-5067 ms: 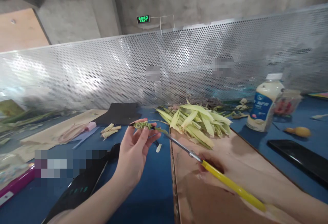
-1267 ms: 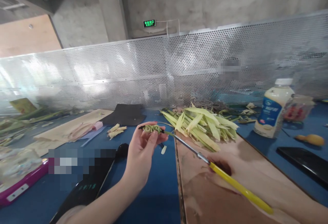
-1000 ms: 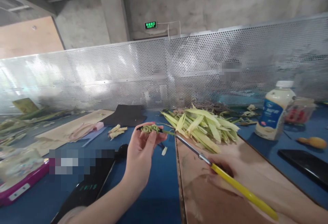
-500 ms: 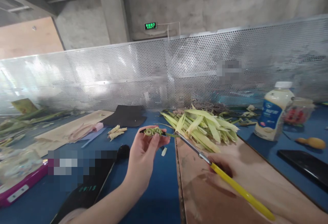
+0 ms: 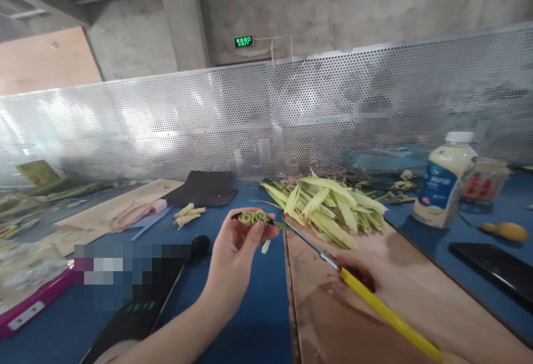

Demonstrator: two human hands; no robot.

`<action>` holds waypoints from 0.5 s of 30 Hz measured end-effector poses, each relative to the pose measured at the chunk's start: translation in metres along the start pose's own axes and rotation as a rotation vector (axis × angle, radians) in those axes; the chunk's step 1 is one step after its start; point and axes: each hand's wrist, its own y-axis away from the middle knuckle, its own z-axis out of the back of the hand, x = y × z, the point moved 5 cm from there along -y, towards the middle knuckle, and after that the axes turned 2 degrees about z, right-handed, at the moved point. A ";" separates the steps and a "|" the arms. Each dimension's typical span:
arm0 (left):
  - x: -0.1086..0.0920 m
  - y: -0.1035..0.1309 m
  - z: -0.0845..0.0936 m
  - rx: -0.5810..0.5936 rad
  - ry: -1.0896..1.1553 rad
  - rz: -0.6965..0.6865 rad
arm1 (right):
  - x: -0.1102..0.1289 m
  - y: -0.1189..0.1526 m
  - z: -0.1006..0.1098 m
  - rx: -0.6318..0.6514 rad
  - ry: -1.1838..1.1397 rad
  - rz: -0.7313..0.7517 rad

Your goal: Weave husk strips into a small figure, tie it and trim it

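My left hand [image 5: 239, 242] is closed in a pinch on a small piece of coiled green leaf strips [image 5: 254, 218] with dark ends. A thin green tail sticks out of it to the right. My right hand [image 5: 353, 280] grips a slim tool with a metal front and a long yellow handle [image 5: 387, 311]; its exact kind is unclear. The tool's tip lies at or close to the green tail; I cannot tell whether they touch. Just beyond the tip is a heap of pale green husk strips [image 5: 328, 205] on the brown board [image 5: 312, 319].
On the right stand a milky bottle [image 5: 445, 186] and a clear tub with red contents [image 5: 485, 183], near a dark phone [image 5: 493, 267]. Left are a black sheet [image 5: 204, 188], husk scraps [image 5: 189, 215], brown paper [image 5: 95, 208] and a purple-edged case [image 5: 37, 300]. A perforated metal screen [image 5: 166, 125] runs behind.
My left hand and the coiled green piece have shifted slightly right and down. The tool's tip has moved slightly left and down, nearer the piece. Both hands keep their hold.
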 end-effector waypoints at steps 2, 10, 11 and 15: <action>0.001 0.000 0.000 -0.011 0.016 0.010 | 0.001 -0.001 0.000 0.015 0.058 0.001; 0.008 0.000 0.003 -0.094 0.042 0.085 | -0.001 0.002 0.004 -0.108 0.214 -0.005; 0.008 0.000 0.003 -0.094 0.041 0.087 | -0.003 0.003 0.005 -0.149 0.217 -0.013; 0.007 0.000 0.003 -0.088 0.037 0.092 | -0.011 0.004 0.007 -0.207 0.276 -0.039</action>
